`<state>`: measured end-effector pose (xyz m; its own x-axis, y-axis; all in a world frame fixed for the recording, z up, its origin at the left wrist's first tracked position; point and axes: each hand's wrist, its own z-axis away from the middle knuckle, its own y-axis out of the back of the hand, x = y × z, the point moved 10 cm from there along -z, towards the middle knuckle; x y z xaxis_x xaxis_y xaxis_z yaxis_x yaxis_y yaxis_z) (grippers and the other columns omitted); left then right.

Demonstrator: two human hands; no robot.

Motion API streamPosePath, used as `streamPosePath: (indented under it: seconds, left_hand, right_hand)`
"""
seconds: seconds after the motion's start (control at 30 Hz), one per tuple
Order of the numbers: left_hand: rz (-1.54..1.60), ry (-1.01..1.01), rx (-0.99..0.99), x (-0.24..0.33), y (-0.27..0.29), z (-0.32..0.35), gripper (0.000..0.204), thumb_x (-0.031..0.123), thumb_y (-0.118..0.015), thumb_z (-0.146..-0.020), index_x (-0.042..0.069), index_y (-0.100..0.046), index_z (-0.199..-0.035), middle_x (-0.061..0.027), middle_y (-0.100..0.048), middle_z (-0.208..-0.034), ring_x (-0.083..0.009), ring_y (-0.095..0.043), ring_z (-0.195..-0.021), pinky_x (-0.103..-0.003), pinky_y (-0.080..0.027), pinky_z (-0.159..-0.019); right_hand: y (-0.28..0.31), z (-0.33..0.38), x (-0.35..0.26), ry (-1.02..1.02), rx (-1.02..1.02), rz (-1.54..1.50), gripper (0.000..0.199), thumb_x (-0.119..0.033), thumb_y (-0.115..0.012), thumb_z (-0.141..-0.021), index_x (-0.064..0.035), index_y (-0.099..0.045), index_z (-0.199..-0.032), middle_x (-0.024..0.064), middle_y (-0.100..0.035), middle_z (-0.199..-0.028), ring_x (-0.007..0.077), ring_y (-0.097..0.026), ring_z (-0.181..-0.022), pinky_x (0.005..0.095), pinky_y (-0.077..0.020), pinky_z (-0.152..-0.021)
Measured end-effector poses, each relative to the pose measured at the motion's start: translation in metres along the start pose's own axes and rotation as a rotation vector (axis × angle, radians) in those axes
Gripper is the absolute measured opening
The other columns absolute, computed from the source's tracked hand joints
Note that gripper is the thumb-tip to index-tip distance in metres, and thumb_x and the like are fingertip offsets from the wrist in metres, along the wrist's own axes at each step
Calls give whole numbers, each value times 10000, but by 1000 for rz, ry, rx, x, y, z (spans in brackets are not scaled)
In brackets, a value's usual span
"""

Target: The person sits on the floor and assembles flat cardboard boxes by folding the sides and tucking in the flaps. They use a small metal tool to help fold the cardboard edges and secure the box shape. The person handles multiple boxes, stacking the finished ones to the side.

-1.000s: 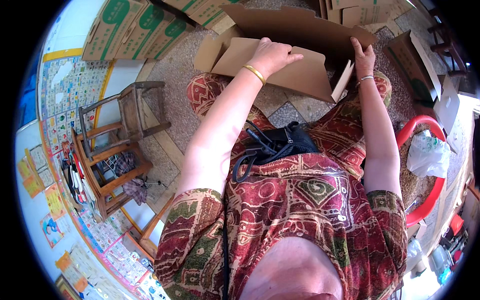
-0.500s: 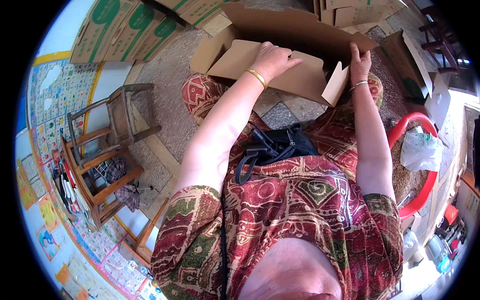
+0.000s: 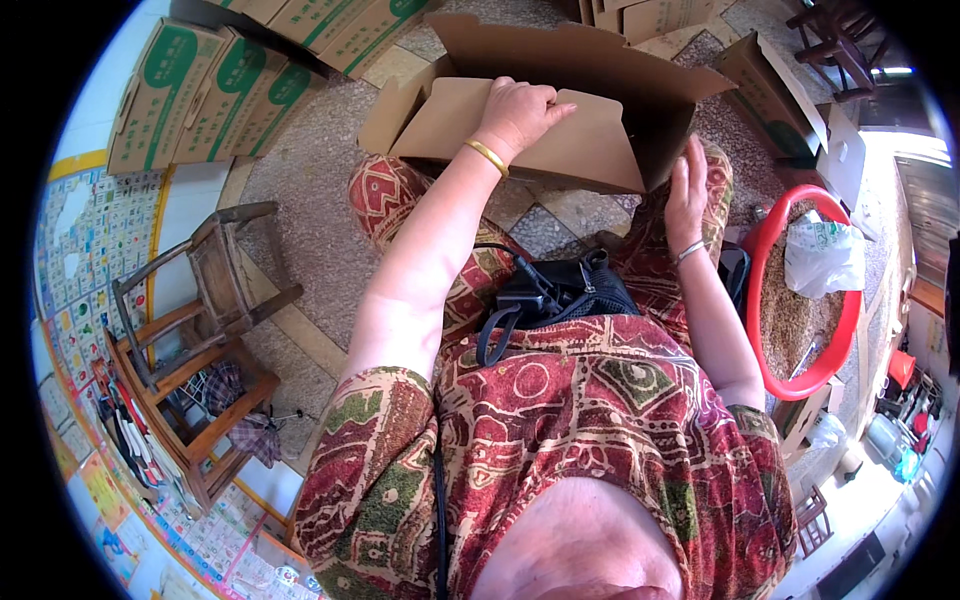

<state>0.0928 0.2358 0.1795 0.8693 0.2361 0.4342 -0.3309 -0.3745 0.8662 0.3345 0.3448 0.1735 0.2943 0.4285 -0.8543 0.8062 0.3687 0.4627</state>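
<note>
An open brown cardboard box (image 3: 560,48) sits in front of my knees, its tall back panel standing up. My left hand (image 3: 517,118), with a gold bangle at the wrist, has its fingers curled over the top edge of the near panel (image 3: 585,140), thumb pointing right. At the box's right end, my right hand (image 3: 686,195) lies against the outside of the wall with fingers stretched out. The left end flap (image 3: 385,115) leans outward. Shadow hides much of the inside.
Several cardboard boxes with green print (image 3: 165,85) stand at the far left. Another open box (image 3: 770,95) is at the far right. Right of me is a red-rimmed tub (image 3: 757,300) of brown grainy stuff, a white plastic bag (image 3: 825,258) on it. A wooden chair (image 3: 215,270) stands left.
My right hand has come down from the box's upper right corner to the outside of its right end. The small right flap that stuck out toward me is now upright. My left hand keeps its hold.
</note>
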Motion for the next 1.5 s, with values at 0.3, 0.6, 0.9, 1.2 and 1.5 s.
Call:
streamPosePath:
  seconds: [0.3,0.6,0.9,1.2,1.5]
  left_hand:
    - [-65,-69,69,4,23,10,350,445,-594,-832,126,-642,-696,-57,-644,-658,-252,-613,-705,-375,-414,-801]
    - [-273,-8,22,-38,-11,16,376,429,-520,-874,87,-672,-913,-107,-620,-1083,-284,-516,-1113,-512,-302,-1041]
    - [-218,197,-286,-57,-20,16,466,479,-443,-906,101,-653,-1078,-80,-617,-1165,-260,-501,-1163,-557,-183,-1091]
    - [-174,320,-335,-65,-37,24,487,484,-461,-894,75,-648,-1081,-107,-607,-1181,-284,-492,-1174,-534,-194,-1096]
    - [-24,128,23,-68,-14,24,458,396,-615,-825,90,-609,-1166,-103,-553,-1265,-293,-428,-1254,-480,-242,-1104]
  right_hand:
    - [-27,-1,-15,165,-102,125,549,-304,-546,-909,-15,-411,-1356,203,-342,-1434,339,-328,-1327,386,-264,-1096]
    - [-61,5,-35,308,-218,201,937,-395,-765,-708,-35,-278,-1424,249,-226,-1474,410,-235,-1356,469,-232,-1107]
    - [-84,4,-32,315,-160,189,916,-67,-735,-636,-28,-261,-1420,228,-206,-1484,423,-197,-1365,455,-209,-1127]
    - [-100,-14,-48,459,-512,463,803,-223,-737,-707,-78,-358,-1401,226,-212,-1483,405,-175,-1378,445,-212,-1132]
    - [-105,-20,-42,564,-536,623,726,-409,-713,-748,-157,-438,-1371,209,-268,-1463,404,-224,-1361,463,-252,-1108]
